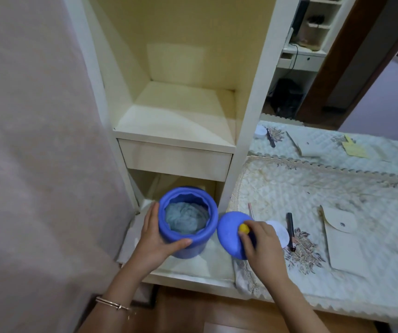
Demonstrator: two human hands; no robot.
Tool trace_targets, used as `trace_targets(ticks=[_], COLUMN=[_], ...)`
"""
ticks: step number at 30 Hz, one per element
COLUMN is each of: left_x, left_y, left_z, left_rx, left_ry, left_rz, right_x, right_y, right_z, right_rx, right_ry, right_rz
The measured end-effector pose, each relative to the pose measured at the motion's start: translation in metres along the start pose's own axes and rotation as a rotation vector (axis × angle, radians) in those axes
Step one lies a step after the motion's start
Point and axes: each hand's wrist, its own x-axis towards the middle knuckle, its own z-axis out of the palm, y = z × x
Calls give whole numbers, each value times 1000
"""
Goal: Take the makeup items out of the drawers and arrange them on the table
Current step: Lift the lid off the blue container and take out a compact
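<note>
While your left hand [156, 239] wraps the side of the blue jar [188, 222], thumb across its front rim and fingers [151, 212] curled round the far side, the jar is held upright over the open lower drawer [193, 265] of the cream shelf unit [181, 109]. Its mouth is uncovered, and a crumpled pale blue cloth [185, 217] fills the inside. Your right hand [263, 243] holds the blue lid [231, 234] just beside the jar, to its right, at the left edge of the table [337, 188]; your fingertips [248, 228] are pinched together on the lid's small yellow knob [243, 228]. Both hands' fingers are therefore clamped, one set on the jar, the other on the lid.

On the quilted table cover beyond your right hand lie a white round pad [278, 230], partly hidden by that hand, a dark mascara tube [290, 230] touching its right side, a thin pink pencil [251, 210], and a cream snap pouch [342, 236] well to the right. A mirror [337, 92] behind reflects them. No label or writing can be read on any item.
</note>
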Motion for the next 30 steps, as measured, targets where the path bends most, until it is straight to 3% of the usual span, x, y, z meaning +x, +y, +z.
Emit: trace_targets(ticks=[5, 9, 15, 23, 30], left_x=[1, 5, 2, 5, 7], left_y=[6, -1, -10, -8, -7], left_z=[-3, -3, -12, -12, -13], left_rx=[-84, -164, -296, -415, -414], left_ry=[18, 16, -117, -23, -19], left_rz=[112, 87, -13, -14, -42], right_x=[-6, 16, 44, 48, 41], right_y=[-53, -101, -114, -111, -109], right_z=[-23, -7, 35, 35, 42], right_rx=[158, 211, -15, -74, -7], right_ry=[180, 16, -206, -266, -197], right_rz=[-120, -241, -237, -230, -211])
